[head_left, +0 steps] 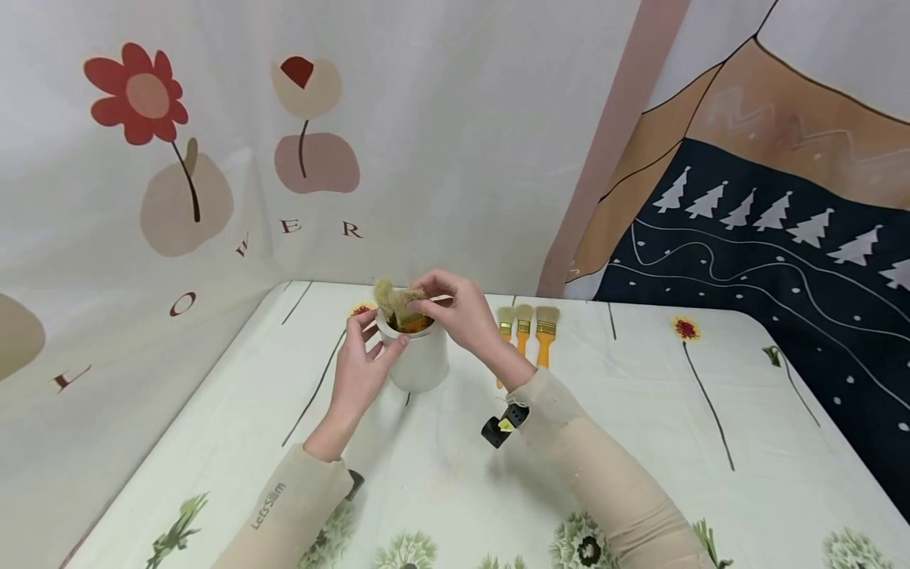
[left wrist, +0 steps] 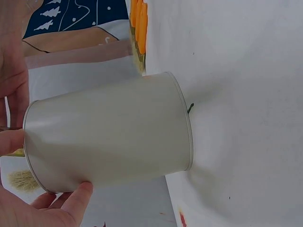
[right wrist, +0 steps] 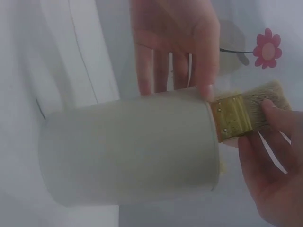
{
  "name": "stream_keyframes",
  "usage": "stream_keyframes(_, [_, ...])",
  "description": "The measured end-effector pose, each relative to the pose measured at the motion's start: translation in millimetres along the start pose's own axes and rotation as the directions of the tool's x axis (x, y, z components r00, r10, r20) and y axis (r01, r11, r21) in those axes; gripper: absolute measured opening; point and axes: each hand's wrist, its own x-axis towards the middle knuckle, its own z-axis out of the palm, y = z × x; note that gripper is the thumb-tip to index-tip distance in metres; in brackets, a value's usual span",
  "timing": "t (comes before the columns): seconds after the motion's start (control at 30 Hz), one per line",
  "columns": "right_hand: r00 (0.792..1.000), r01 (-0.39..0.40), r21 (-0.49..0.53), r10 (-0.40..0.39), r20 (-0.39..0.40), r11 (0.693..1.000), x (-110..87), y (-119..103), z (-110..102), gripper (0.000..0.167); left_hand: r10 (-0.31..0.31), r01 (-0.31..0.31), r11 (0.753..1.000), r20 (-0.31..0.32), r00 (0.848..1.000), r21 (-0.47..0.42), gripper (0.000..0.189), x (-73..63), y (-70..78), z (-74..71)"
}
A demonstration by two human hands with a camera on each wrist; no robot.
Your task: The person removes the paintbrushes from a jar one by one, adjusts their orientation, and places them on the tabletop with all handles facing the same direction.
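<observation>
Presently, left hand (head_left: 359,363) grip holds white container (head_left: 421,365) at rim, thumb on near side. Right hand (head_left: 465,314) grip narrow, pinching bristles of brush (right wrist: 232,117); brush sits bristles-up in container mouth, beside second bristle head (head_left: 385,294). Container stands on surface (head_left: 441,474). Three orange-handled brushes (head_left: 524,318) lie near, to container's right, bristles toward far edge.

It looks homelike; printed fabric (head_left: 483,142) backs a flowered tablecloth (head_left: 434,466).

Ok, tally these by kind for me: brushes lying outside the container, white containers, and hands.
Loose brushes: 3
White container: 1
Hands: 2
Total: 6
</observation>
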Motion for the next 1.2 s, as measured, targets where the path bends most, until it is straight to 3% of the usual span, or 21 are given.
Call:
stream_keyframes(0.33, [0.979,0.105,0.088,-0.087,-0.182,0.991,1.2,-10,-13,0.018,-0.016,0.016,1.0,-0.01,1.0,0.003,0.068,0.4,1.1,0.5])
stream_keyframes(0.57, [0.93,0.224,0.092,-0.184,-0.317,0.97,5.5,-19,-27,0.017,-0.015,0.015,1.0,-0.012,1.0,0.005,0.067,0.8,0.6,0.5])
stream_keyframes(0.77, [0.886,0.269,0.115,-0.198,-0.42,0.956,8.1,-29,-45,0.019,-0.009,0.009,1.0,-0.023,1.0,0.001,0.067,0.2,2.0,1.4])
stream_keyframes(0.97, [0.855,0.284,0.078,-0.216,-0.471,0.956,9.4,-34,-66,0.02,-0.007,0.007,1.0,-0.033,0.999,-0.005,0.065,0.7,2.4,2.1])
stream_keyframes(1.2, [0.843,0.272,0.061,-0.207,-0.497,0.96,6.4,-27,-87,0.021,-0.007,0.006,1.0,-0.033,0.999,-0.014,0.064,-0.1,2.8,2.8])
